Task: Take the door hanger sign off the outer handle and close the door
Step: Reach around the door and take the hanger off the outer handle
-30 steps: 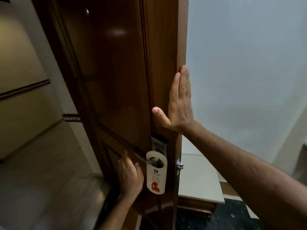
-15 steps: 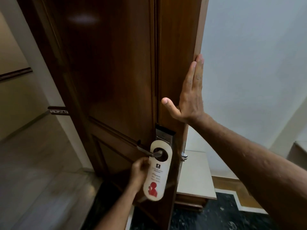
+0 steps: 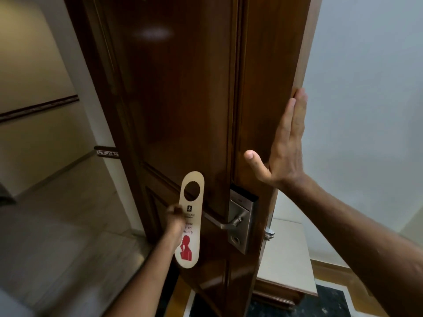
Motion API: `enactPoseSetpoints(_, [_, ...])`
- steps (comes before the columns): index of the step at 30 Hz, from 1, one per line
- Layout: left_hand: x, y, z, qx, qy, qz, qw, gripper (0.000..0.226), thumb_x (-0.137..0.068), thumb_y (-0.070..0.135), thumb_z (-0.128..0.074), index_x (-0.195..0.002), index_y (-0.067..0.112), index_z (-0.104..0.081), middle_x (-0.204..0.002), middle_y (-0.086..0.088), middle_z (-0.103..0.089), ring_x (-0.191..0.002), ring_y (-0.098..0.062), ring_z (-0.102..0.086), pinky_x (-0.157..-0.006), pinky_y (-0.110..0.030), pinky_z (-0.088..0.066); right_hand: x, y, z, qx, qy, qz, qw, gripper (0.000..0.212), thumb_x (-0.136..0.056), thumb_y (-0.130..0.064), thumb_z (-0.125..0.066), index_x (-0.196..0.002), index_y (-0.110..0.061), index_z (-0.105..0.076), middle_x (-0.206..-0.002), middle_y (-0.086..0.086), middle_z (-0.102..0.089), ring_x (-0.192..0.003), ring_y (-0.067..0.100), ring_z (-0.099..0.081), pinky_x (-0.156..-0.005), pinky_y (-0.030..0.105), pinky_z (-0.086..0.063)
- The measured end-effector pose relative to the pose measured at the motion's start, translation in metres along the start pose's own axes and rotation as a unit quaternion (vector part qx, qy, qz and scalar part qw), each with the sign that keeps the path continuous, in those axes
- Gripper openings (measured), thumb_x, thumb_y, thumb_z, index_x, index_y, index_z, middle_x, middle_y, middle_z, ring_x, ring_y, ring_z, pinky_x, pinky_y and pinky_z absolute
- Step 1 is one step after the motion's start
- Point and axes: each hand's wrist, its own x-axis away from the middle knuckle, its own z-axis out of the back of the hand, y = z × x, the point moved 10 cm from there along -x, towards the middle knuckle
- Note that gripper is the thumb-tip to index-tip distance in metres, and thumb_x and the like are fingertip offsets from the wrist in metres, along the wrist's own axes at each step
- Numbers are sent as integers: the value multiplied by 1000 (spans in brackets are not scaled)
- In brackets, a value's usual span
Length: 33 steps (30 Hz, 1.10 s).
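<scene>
Sign (image 3: 189,219) pinched in the left hand (image 3: 175,217) sits clear of the handle (image 3: 225,224), right hand (image 3: 282,156) flat and open on the door (image 3: 183,88) edge

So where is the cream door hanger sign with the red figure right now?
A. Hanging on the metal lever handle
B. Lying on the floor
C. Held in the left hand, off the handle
C: the left hand holds the cream door hanger sign; its hole is clear of the metal lever handle.

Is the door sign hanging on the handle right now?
No, the sign is clear of the handle, held in the left hand, with dark door showing through its hole.
</scene>
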Motion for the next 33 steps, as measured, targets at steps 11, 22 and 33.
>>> enactPoseSetpoints(11, [79, 24, 146, -24, 210, -186, 960, 21, -100, 25, -48, -85, 31, -61, -78, 3, -71, -61, -7, -68, -41, -14, -45, 22, -85, 13, -225, 48, 25, 973, 96, -100, -52, -41, -143, 27, -4, -153, 50, -3, -151, 57, -3, -125, 62, -13])
enactPoseSetpoints(22, [180, -10, 304, -59, 415, -172, 891, 17, -102, 25, -47, -104, 17, -62, -96, -4, -73, -85, -23, -70, -69, -34, -55, 52, -217, -30, -611, -20, -7, 792, 79, -108, -44, -33, -151, 16, -7, -168, 20, -13, -157, 37, -14, -127, 43, -20])
enactPoseSetpoints(33, [314, -8, 415, -98, 610, -178, 766, 16, -100, 29, -52, -108, 17, -58, -104, -9, -71, -86, -23, -70, -75, -38, -60, 175, -282, -204, -458, -508, -27, 729, 93, -90, -76, -47, -159, -33, -3, -165, -17, -11, -151, 10, -18, -122, 36, -23])
